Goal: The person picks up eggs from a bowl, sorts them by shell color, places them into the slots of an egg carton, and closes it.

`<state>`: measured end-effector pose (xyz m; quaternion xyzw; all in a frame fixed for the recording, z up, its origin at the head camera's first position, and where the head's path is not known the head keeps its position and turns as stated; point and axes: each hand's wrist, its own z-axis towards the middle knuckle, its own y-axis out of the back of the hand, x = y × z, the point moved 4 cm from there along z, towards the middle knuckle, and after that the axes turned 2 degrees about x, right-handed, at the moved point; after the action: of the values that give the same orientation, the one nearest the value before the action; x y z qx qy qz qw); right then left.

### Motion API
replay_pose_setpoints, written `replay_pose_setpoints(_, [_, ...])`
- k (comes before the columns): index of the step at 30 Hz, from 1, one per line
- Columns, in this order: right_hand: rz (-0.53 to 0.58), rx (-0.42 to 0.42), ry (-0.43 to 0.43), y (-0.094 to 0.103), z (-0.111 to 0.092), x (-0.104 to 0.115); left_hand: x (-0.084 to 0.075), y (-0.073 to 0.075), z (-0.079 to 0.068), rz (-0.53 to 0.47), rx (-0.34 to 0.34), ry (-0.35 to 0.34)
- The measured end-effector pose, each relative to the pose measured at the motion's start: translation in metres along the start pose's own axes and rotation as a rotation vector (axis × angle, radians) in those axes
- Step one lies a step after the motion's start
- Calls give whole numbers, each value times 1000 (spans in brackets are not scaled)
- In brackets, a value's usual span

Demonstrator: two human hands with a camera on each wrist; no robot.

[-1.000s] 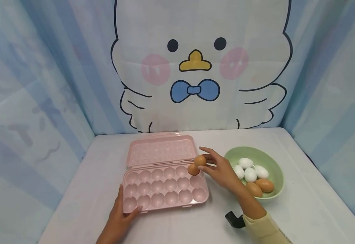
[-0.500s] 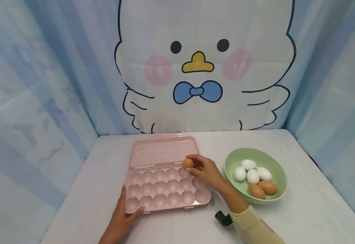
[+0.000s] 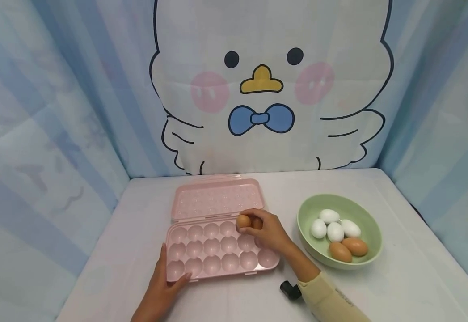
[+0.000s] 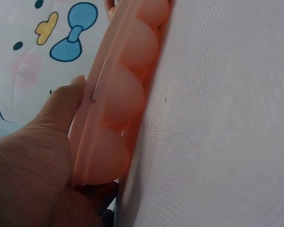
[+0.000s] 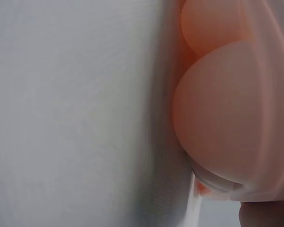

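Note:
A pink egg tray (image 3: 201,258) lies with its lid (image 3: 217,199) folded open behind it. My left hand (image 3: 159,286) grips the tray's front left corner. Up close in the left wrist view, the left thumb (image 4: 61,101) lies along the rim and fingers curl under the rounded cups. At the back row, near the right end, my right hand (image 3: 271,230) pinches a brown egg (image 3: 243,221) between thumb and fingers. Another brown egg (image 3: 257,223) sits just right of it, partly covered by that hand. The right wrist view shows mainly the tray's underside (image 5: 222,109).
A green bowl (image 3: 310,250) stands to the right, holding several white eggs (image 3: 335,232) and two brown eggs (image 3: 340,252). A black object (image 3: 290,290) shows beside the right sleeve (image 3: 330,297). Patterned curtains (image 3: 56,134) enclose the white table (image 3: 109,277).
My right hand has carried the brown egg leftward and down to the back row's second cup from the right. The left hand keeps its grip on the tray. The head view has shifted slightly.

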<state>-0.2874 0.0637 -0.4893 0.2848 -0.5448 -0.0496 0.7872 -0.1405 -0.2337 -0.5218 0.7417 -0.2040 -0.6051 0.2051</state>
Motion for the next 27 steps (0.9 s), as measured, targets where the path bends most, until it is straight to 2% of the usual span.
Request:
replay_pose_setpoints(6, [-95, -8, 53, -2, 1, 1, -1, 2, 0, -2, -7, 3])
replay_pose_setpoints(11, [-117, -12, 95, -3, 1, 2, -2, 1, 0, -11, -12, -16])
replay_pose_setpoints(15, [-120, -11, 103, -3, 0, 2, -2, 1, 0, -13, -13, -23])
replay_pose_setpoints(27, [-165, -16, 119, -5, 0, 0, -2, 0, -1, 8, -6, 14])
